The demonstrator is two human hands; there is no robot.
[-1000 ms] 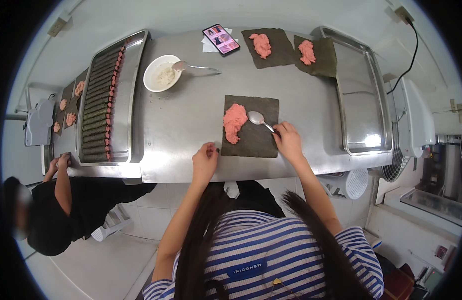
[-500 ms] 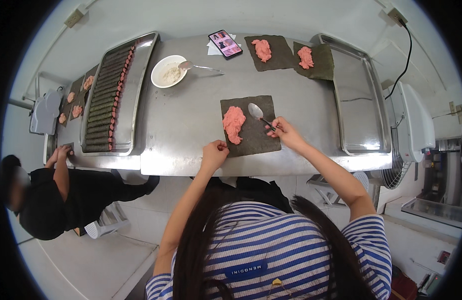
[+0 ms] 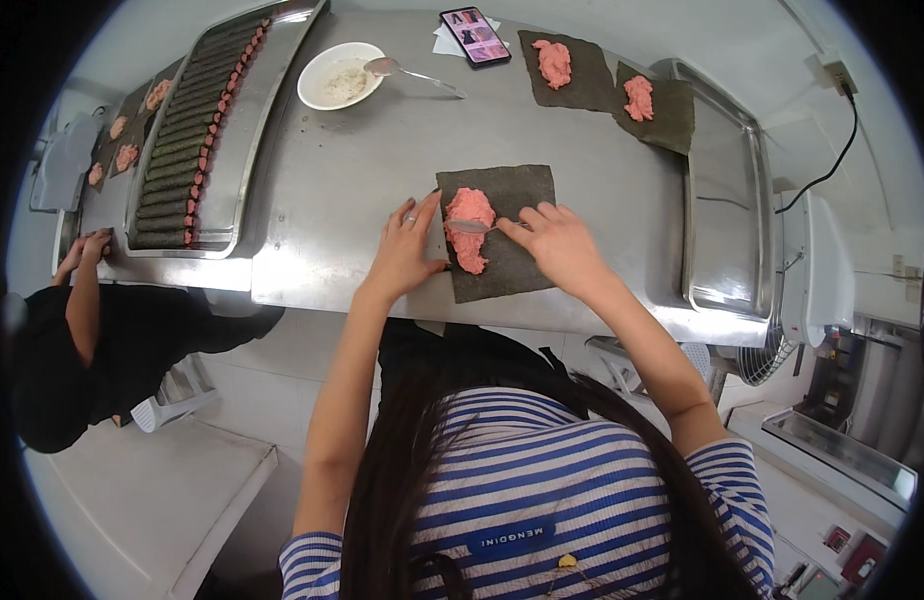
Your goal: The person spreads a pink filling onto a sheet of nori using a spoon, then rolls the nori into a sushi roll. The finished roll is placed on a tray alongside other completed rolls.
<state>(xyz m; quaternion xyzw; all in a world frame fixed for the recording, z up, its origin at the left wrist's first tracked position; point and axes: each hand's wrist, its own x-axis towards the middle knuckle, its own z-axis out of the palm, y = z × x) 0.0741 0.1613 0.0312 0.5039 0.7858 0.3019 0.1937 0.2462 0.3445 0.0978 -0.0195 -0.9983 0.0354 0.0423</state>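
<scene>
On the steel table in front of me lies a dark green nori sheet (image 3: 522, 260), slightly turned. A pink mound of meat paste (image 3: 471, 259) covers its left part, narrowing toward me. My right hand (image 3: 556, 243) grips a metal spoon (image 3: 469, 227) by the handle, and the bowl of the spoon presses on the paste. Along the sheet's left edge rests my left hand (image 3: 408, 247), fingers apart, thumb by the lower left side and fingertips near the upper left corner; it holds nothing.
A white bowl (image 3: 308, 84) with pale paste and a second spoon (image 3: 429, 80) stands back left, beside a phone (image 3: 476, 37). A tray (image 3: 244, 190) of nori rolls lies left, another tray (image 3: 727, 220) right. Two topped nori sheets (image 3: 579, 94) lie behind. A co-worker's hands (image 3: 84, 252) are far left.
The spoon has gone from above the bare nori leftward onto the paste. My left hand has opened and moved up along the sheet's left edge. The whole view has shifted somewhat.
</scene>
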